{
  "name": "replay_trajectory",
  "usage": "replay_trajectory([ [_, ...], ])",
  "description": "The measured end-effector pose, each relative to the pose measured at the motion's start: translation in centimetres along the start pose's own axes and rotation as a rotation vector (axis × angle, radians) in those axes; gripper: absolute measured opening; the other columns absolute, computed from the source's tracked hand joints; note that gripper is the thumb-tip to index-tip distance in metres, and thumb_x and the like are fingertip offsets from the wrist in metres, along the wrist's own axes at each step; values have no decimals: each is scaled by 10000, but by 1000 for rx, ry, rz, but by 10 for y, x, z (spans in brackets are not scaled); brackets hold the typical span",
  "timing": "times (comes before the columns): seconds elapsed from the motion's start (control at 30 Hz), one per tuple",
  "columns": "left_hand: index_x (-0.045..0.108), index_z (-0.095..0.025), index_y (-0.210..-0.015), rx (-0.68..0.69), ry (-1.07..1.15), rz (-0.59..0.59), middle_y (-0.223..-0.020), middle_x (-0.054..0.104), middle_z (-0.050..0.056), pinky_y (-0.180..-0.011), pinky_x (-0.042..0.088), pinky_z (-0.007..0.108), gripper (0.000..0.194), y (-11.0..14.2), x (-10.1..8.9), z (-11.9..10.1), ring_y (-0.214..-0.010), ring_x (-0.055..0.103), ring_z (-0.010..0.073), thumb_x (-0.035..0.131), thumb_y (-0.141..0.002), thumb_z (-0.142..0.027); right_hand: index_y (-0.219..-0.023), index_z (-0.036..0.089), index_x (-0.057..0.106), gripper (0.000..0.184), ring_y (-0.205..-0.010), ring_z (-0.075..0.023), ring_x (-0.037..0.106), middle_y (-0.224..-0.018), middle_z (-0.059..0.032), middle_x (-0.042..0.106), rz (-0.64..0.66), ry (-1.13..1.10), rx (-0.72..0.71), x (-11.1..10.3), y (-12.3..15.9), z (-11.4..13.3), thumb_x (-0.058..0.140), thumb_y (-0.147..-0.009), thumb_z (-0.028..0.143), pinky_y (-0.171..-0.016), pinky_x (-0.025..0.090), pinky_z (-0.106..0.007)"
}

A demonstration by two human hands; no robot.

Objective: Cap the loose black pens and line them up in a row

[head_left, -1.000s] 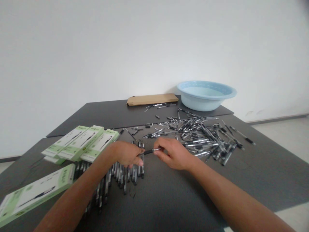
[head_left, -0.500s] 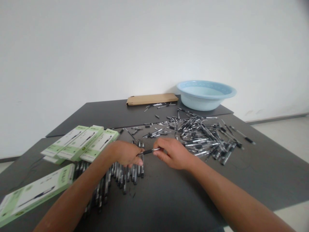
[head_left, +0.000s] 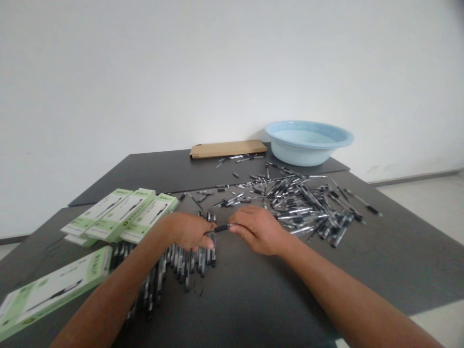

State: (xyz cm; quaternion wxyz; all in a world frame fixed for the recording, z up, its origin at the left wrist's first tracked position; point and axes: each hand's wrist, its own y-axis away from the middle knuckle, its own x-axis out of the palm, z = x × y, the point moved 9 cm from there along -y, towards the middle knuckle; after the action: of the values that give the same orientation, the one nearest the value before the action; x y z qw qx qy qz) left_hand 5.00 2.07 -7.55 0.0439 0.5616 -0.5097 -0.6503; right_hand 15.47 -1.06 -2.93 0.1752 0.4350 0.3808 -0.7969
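A pen with a black grip (head_left: 220, 228) lies level between my two hands, just above the dark table. My left hand (head_left: 194, 231) is closed on its rear part. The fingertips of my right hand (head_left: 255, 228) pinch the pen's tip end, and they hide what else may be there. Under and beside my left hand and forearm, several assembled pens (head_left: 186, 263) lie side by side in a row. To the right of my right hand spreads a loose heap of pens and clear pen parts (head_left: 308, 203).
Green-and-white pen boxes (head_left: 121, 212) are stacked at the left, with another box (head_left: 58, 290) nearer me. A flat brown cardboard piece (head_left: 228, 149) lies at the back beside a light blue basin (head_left: 308, 145). A seam crosses the dark table (head_left: 261, 299).
Almost nothing differs. My right hand has shifted very slightly left along the pen, while my left hand keeps its place.
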Motion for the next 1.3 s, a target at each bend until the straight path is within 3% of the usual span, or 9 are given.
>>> replay_trajectory([
  [0.3, 592, -188, -1055, -8, 10, -15, -820, 746, 51, -594, 455, 239, 284, 3, -2, -1, -728, 670, 206, 454, -882, -367, -950, 184, 527, 220, -752, -178, 535, -821, -48, 616, -29, 73, 35, 6, 2, -2, 388, -960, 354, -685, 345, -277],
  [0.6, 594, -181, -1114, -33, -49, -12, -855, 748, 72, -632, 457, 263, 324, 8, -5, -6, -779, 673, 227, 458, -884, -364, -932, 181, 583, 302, -797, -180, 557, -808, -53, 636, -3, 58, -4, 6, 2, -1, 350, -979, 368, -726, 354, -282],
  [0.83, 592, -151, -1143, -28, -23, -10, -873, 746, 95, -619, 458, 256, 331, 11, -5, -7, -775, 678, 231, 470, -890, -327, -901, 182, 592, 258, -781, -170, 585, -800, -47, 655, 7, 11, -2, 1, 1, -3, 430, -952, 376, -708, 374, -263],
  [0.93, 559, -133, -1209, -16, 23, -15, -872, 746, 95, -611, 458, 247, 370, 15, -7, -6, -774, 678, 217, 454, -903, -311, -1069, 198, 557, 287, -766, -165, 605, -876, -36, 676, -26, -6, 127, -17, 5, -30, 532, -893, 423, -671, 389, -245],
  [1.1, 491, -117, -1318, -66, 1, -46, -881, 748, 92, -613, 460, 262, 480, 17, -10, -2, -808, 675, 231, 470, -888, -331, -1016, 196, 565, 202, -711, -165, 605, -817, -38, 677, -263, 239, 622, -69, 37, -125, 462, -920, 341, -647, 379, -248],
  [1.2, 441, -111, -1367, -57, -31, -21, -902, 747, 99, -624, 463, 267, 541, 15, -8, -5, -825, 673, 236, 468, -888, -361, -986, 196, 582, 199, -783, -184, 612, -875, -60, 686, -96, 363, 840, -64, 54, -169, 462, -912, 337, -656, 370, -256],
  [1.3, 428, -105, -1375, -46, -30, -15, -917, 745, 100, -640, 465, 264, 552, 14, -8, -8, -838, 671, 232, 459, -892, -370, -902, 195, 619, 179, -804, -193, 616, -857, -65, 694, 33, 364, 877, -48, 59, -182, 504, -883, 330, -661, 369, -258],
])
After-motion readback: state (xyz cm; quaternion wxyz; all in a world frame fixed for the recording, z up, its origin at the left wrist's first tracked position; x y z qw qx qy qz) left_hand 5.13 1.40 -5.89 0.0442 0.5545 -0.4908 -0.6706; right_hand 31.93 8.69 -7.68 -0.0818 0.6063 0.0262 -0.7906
